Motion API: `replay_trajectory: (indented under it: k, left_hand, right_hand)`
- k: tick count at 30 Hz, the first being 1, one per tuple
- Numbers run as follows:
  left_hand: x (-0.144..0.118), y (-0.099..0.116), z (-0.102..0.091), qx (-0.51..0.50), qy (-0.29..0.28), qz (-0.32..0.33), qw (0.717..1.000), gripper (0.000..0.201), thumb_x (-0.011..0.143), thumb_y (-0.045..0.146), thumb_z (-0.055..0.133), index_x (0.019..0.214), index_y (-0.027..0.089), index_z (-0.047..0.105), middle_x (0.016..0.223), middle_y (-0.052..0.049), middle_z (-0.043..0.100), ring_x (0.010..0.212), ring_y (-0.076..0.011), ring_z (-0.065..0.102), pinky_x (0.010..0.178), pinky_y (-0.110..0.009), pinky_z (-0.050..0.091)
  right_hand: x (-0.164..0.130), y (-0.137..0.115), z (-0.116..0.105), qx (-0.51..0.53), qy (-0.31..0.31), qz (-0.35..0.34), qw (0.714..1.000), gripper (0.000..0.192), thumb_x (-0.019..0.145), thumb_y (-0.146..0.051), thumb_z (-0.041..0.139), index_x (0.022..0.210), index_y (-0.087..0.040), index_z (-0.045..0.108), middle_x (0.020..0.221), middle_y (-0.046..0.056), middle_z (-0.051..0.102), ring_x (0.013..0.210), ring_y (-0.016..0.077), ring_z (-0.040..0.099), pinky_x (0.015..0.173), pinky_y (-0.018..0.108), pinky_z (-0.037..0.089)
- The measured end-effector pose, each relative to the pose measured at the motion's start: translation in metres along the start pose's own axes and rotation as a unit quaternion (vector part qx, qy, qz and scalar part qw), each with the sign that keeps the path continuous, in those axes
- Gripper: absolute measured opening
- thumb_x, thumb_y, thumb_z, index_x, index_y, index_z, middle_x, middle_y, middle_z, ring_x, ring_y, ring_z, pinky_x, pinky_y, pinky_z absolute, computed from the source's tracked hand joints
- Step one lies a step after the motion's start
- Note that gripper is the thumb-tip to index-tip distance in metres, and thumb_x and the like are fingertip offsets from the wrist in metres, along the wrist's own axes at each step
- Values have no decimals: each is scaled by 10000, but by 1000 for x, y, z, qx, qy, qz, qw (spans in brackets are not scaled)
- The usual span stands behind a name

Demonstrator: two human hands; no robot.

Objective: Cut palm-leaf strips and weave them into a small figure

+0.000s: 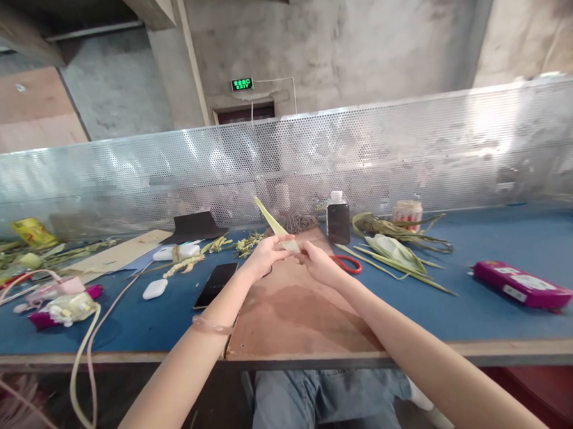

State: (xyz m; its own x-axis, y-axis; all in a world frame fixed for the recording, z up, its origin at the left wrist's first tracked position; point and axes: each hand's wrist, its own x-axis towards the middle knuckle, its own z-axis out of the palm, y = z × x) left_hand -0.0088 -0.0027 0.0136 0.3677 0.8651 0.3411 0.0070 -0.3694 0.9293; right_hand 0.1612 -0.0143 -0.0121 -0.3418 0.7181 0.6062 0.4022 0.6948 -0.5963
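A pale green leaf strip (276, 226) is held above a brown board (292, 316) at the middle of a blue-topped table (509, 247), pinched between both hands. The left hand (265, 254) closes thumb and forefinger on its lower part; the right hand (320, 264) meets it just beside, fingers curled together on the same end, though exactly where its fingertips grip is hard to make out. The strip's long axis runs diagonally, its pointed tip aimed up and to the left, away from the person, toward a perforated metal screen (408, 150). The lower end is hidden inside the fingers. Red-handled scissors (345, 264) lie partly behind the right hand. A dark bottle (338, 219) stands near, with more long leaves (394, 250) to its right. A black phone (216, 285) lies left of the board, a magenta box (521, 283) well apart at right.
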Motion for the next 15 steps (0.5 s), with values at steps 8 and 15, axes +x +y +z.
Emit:
replay_trajectory:
  k: [8,15]
  left_hand:
    - [3,-6,-12,41,48,11,998,478,657,146,672,1127,137,588,897,-66,673,739,-132,618,701,-254,465]
    - [4,-7,-19,70,76,6,995,504,644,157,690,1134,111,582,879,-73,683,769,-147,621,759,-285,469]
  right_hand:
    - [8,32,-33,-280,18,38,959,211,852,-299,520,717,-155,594,777,132,631,797,225,578,712,316,405]
    - [-2,57,-52,-434,-176,246,849,471,776,-512,551,940,-89,675,955,201,640,992,317,571,810,360,411]
